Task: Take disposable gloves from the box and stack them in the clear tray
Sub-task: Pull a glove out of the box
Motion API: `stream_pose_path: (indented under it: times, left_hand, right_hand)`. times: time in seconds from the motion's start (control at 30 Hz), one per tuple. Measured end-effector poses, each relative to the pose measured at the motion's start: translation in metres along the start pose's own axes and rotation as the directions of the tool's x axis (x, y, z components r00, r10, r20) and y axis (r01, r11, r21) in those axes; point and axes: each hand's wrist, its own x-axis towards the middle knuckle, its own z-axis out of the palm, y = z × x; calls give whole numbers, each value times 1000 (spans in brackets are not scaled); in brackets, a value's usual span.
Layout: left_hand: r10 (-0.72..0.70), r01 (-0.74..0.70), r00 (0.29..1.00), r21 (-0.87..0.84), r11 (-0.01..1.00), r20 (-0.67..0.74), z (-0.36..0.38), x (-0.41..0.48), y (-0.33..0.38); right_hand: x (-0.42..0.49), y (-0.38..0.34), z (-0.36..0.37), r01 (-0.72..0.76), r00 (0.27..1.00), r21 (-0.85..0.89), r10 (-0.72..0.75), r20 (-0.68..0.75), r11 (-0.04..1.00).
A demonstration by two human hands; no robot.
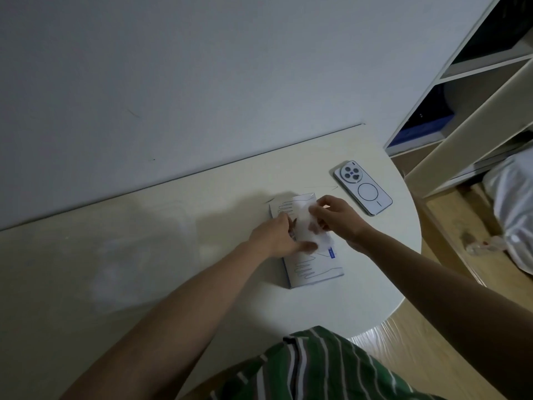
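Glove (305, 219) pinched btw L hand (275, 236) & R hand (339, 219), over box (315, 269).

One wide-angle view, worn on the person's head, looks forward and steeply down over the counter (144, 269). Both forearms enter from the bottom edge and converge just right of centre. There the left hand (277, 235) and right hand (337, 219) meet over the box (314, 269), pinching a translucent glove (302, 215). The camera sits close enough to show the box's printing, not to read it. The wall (173, 82) fills the top half. A shelf unit (476, 96) and the floor (450, 255) run down the right side, and a striped shirt (317, 368) edges the bottom.
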Motion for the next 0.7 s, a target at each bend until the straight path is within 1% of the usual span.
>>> stream_pose_path:
  times: [0.03,0.1,0.17,0.23,0.27,0.3,0.37,0.43,0.47,0.53,0.63,0.7]
  left_hand:
    - [5,-8,999,-85,996,-39,-1,-2,2]
    - [27,-66,983,-213,975,-181,0,-5,4]
    - [53,-131,951,-242,961,-306,1,-5,6]
    - [48,-154,929,-265,952,-367,-1,-5,5]
    - [10,-141,929,-330,933,-371,-3,-5,3]
    - [-54,-113,935,-439,891,-351,-5,-5,0]
    - [-180,-64,942,-678,732,-282,-10,-8,-3]
    - [-259,-39,938,-814,579,-229,-14,-10,-5]
    - [-283,-38,935,-853,520,-214,-16,-10,-5]
    - [-330,-31,924,-897,441,-195,-23,-12,-6]
    - [-370,-30,909,-915,403,-193,-34,-19,-7]
    - [-344,-53,919,-923,381,-195,-41,-27,-8]
  right_hand:
    - [1,0,1,5,1000,15,-6,6,1000]
    - [3,-3,4,14,999,77,-18,47,997]
    - [4,-6,8,22,996,107,-30,81,994]
    - [4,-5,12,31,997,80,-36,64,996]
    - [4,-3,13,24,998,45,-26,55,999]
    - [4,-1,15,10,998,-18,-9,63,1000]
    - [2,6,17,-29,992,-240,58,115,970]
    - [1,10,19,-43,980,-424,120,157,905]
    - [0,10,21,-36,978,-475,130,165,879]
    - [2,7,27,-15,979,-549,125,164,836]
    - [6,7,34,-28,978,-615,150,147,788]
    - [8,6,34,-12,986,-656,118,118,755]
